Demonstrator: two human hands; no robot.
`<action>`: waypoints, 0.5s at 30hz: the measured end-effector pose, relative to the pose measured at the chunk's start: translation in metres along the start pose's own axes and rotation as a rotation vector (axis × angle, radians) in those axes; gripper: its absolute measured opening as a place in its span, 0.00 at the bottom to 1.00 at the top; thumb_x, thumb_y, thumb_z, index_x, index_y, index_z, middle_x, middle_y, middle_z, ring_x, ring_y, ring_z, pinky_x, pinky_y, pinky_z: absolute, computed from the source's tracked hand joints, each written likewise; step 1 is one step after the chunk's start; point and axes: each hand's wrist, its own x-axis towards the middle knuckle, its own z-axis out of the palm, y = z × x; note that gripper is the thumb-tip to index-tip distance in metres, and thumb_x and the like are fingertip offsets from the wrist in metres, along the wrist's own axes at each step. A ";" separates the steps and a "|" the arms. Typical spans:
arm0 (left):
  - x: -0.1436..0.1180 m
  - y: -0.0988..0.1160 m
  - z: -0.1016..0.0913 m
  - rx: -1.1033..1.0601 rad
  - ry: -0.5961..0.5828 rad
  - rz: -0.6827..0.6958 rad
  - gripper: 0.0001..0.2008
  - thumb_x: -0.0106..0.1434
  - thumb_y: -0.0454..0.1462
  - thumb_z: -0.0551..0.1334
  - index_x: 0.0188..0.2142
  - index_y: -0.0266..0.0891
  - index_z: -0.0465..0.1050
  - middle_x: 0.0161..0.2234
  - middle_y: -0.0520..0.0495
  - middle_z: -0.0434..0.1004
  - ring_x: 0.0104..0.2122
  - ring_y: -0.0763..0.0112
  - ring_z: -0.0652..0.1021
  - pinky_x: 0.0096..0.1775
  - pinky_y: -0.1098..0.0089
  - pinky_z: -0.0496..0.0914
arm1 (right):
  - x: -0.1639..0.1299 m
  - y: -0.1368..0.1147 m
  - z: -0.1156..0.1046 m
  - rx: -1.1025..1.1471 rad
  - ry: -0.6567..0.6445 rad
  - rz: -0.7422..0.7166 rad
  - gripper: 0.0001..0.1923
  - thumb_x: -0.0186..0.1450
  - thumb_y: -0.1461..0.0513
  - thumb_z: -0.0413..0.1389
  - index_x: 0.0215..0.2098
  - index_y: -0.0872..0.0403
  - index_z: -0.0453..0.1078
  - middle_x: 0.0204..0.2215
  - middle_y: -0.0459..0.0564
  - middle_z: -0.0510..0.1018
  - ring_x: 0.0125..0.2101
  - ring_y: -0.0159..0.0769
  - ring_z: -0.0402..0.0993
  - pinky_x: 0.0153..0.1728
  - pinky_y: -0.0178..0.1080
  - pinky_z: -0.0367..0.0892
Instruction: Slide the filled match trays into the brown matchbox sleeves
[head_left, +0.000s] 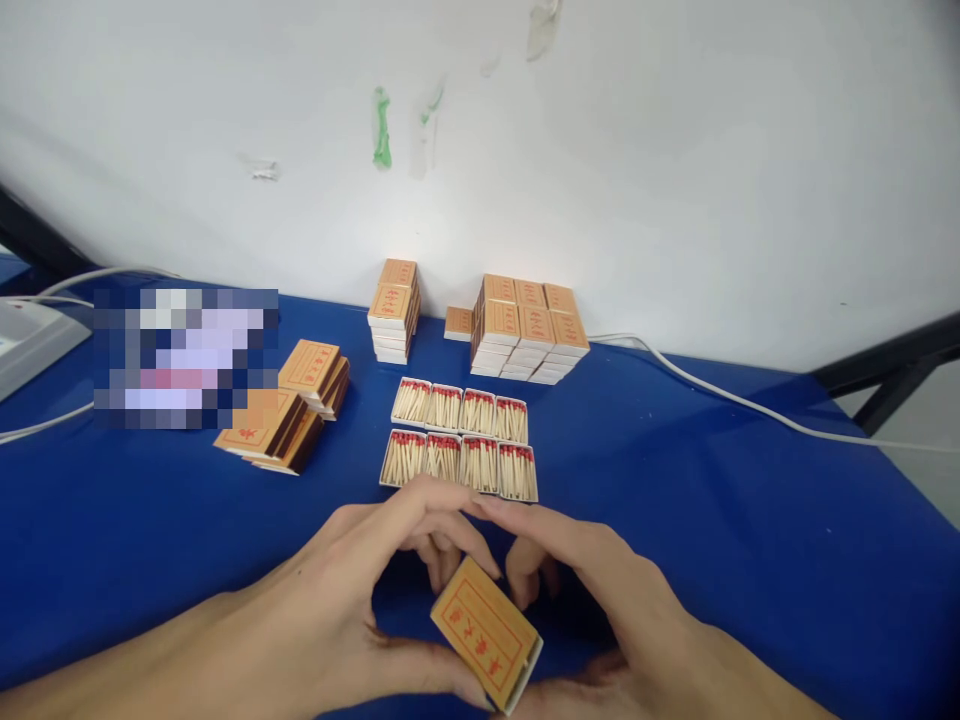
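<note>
Both hands pinch one matchbox [486, 632] low in the view: the left hand [352, 590] grips its near corner, the right hand [600, 600] its far side. Its long axis runs diagonally, from upper left to lower right. Just beyond the fingers lie eight open trays of matches [461, 437] in two rows. Behind stand box stacks [525, 325], loose sleeves [289, 415] to the left. The blue surface [750, 520] is free on the right.

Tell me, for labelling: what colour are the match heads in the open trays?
Red, in the head view: match heads.
</note>
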 end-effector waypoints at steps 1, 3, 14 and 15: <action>-0.001 0.000 0.001 -0.059 -0.018 -0.033 0.50 0.64 0.43 0.85 0.76 0.66 0.59 0.53 0.56 0.88 0.47 0.67 0.87 0.55 0.64 0.81 | -0.001 -0.001 0.001 0.023 -0.011 0.010 0.46 0.78 0.36 0.62 0.83 0.43 0.53 0.41 0.42 0.85 0.33 0.30 0.84 0.42 0.35 0.79; -0.002 -0.001 0.002 -0.120 -0.054 -0.083 0.62 0.62 0.41 0.86 0.82 0.67 0.49 0.52 0.53 0.88 0.46 0.65 0.87 0.57 0.60 0.81 | -0.002 -0.003 0.003 0.050 -0.055 -0.006 0.43 0.80 0.38 0.61 0.83 0.43 0.53 0.40 0.42 0.85 0.32 0.30 0.83 0.44 0.36 0.79; -0.008 -0.012 0.007 -0.047 -0.179 -0.284 0.65 0.56 0.46 0.87 0.83 0.71 0.52 0.51 0.54 0.85 0.52 0.61 0.85 0.62 0.60 0.79 | -0.015 0.000 0.030 0.008 -0.167 -0.109 0.16 0.86 0.46 0.56 0.59 0.46 0.74 0.39 0.42 0.88 0.35 0.33 0.84 0.46 0.39 0.72; -0.009 -0.010 0.007 -0.023 -0.175 -0.308 0.65 0.57 0.47 0.87 0.83 0.72 0.52 0.50 0.55 0.85 0.53 0.61 0.85 0.63 0.60 0.79 | -0.016 0.001 0.031 -0.020 -0.206 -0.110 0.14 0.85 0.47 0.57 0.59 0.46 0.74 0.40 0.42 0.89 0.36 0.34 0.85 0.47 0.40 0.72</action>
